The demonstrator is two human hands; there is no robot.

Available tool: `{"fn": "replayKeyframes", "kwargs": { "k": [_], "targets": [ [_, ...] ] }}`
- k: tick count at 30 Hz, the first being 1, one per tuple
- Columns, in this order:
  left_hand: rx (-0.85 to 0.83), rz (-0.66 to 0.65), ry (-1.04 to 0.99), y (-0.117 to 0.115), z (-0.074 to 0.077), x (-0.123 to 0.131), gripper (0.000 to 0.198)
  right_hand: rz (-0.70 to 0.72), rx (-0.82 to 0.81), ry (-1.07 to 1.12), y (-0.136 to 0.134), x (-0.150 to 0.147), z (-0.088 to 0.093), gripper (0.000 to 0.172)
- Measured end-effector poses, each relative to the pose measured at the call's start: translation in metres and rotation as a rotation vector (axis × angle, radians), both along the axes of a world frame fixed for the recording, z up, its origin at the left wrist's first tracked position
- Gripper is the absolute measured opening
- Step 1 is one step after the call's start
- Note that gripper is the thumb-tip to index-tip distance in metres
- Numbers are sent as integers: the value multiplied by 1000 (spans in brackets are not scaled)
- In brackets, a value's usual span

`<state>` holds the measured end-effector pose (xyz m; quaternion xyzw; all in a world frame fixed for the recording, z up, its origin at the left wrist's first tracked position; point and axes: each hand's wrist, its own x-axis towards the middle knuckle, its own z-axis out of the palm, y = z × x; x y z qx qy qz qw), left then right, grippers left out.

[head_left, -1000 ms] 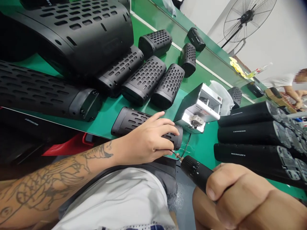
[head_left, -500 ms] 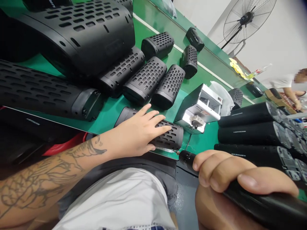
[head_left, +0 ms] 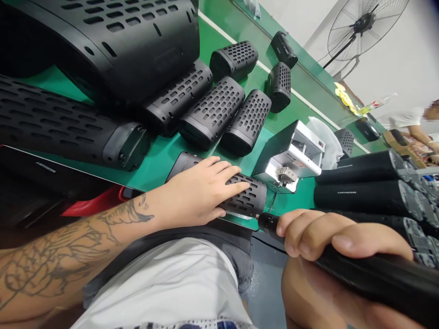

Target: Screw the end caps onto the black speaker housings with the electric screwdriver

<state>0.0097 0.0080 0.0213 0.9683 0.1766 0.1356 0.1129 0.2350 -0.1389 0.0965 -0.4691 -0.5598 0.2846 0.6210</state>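
A black slotted housing (head_left: 252,194) lies on its side at the near edge of the green table (head_left: 154,171). My left hand (head_left: 206,189) rests on top of it with the fingers spread, pressing on the slotted face. My right hand (head_left: 318,237) is wrapped round a black electric screwdriver (head_left: 363,274), which points left. The screwdriver's tip meets the lower right end of the housing. Whether a screw is at the tip is too small to tell.
Several slotted housings (head_left: 214,109) stand behind my left hand. A silver screw feeder machine (head_left: 291,157) sits beyond the housing. Black cylinders (head_left: 360,196) are stacked at right. A person (head_left: 404,119) works at far right, near a fan (head_left: 363,23).
The view has shifted slightly. The screwdriver's tip has come up closer against the housing's end. My left hand stays on the housing, its fingers a little lower.
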Motion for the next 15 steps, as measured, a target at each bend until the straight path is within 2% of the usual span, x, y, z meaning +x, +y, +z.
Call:
{"fn": "replayKeyframes", "kwargs": {
  "k": [2,5,8,15],
  "targets": [
    [-5,-1,-14,0,0,0,78,-18,-2,59,6,1,4,33],
    [-11,1,-25,-1,-1,0,78,94,-60,94,15,4,10,33],
    [-7,7,-8,-1,-3,0,79,137,-80,86,23,7,13,34],
    [-14,8,-3,-2,-2,1,76,153,-48,110,38,3,-1,41]
  ]
}}
